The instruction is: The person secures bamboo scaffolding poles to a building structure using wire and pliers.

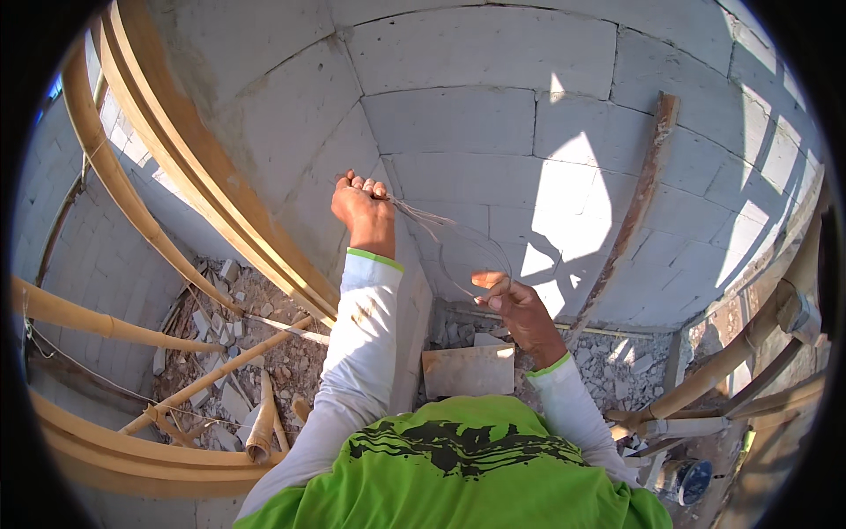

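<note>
My left hand (363,210) is raised near the corner of the block walls, its fingers closed around a bunch of thin, light strands (421,214) that look like wire. From that fist the strands spread to the right and bend down in a loose loop. Lower and to the right, my right hand (522,317) is closed in a pinch where the loop comes down to its fingertips. The fine ends between those fingers are too small to make out. Both hands are bare below white sleeves with green cuffs.
A pale block wall (449,119) rises ahead, with a rough timber strip (630,220) leaning on it. On the left stand a wooden frame (207,189) and bamboo poles (106,326). Rubble and a flat block (467,370) lie below; a bucket (686,481) sits lower right.
</note>
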Motion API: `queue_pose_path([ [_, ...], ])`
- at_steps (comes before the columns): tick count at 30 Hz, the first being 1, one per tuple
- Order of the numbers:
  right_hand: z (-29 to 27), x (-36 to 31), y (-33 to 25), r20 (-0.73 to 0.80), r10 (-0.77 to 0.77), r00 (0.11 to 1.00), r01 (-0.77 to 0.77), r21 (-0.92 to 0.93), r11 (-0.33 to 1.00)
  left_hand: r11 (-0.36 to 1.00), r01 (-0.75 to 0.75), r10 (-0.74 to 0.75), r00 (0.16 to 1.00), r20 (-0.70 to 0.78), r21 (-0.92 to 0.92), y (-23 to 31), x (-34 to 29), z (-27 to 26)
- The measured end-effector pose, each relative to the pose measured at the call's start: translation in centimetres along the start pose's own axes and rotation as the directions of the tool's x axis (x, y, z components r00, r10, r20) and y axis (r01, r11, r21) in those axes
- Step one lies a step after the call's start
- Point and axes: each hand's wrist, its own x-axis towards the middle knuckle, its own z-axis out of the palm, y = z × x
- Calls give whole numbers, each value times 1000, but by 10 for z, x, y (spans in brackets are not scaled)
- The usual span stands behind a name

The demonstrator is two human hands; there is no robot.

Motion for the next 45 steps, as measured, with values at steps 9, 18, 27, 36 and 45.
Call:
queue_pose_path([
  [9,20,-22,11,128,18,992,-63,360,931,999,-18,16,998,63,43,30,27,12],
  [18,23,-18,-19,121,212,970,-241,350,905,997,-36,-1,896,443,75,49,-24,35],
  [27,31,-17,-23,58,254,966,-256,48,965,980,-165,93,870,483,109,72,-45,52],
  [36,43,-16,-30,231,291,928,-364,402,840,986,-155,90,807,584,63,90,-51,54],
  [45,36,-10,-24,96,271,958,-288,324,901,984,-169,107,805,584,53,97,-54,50],
])
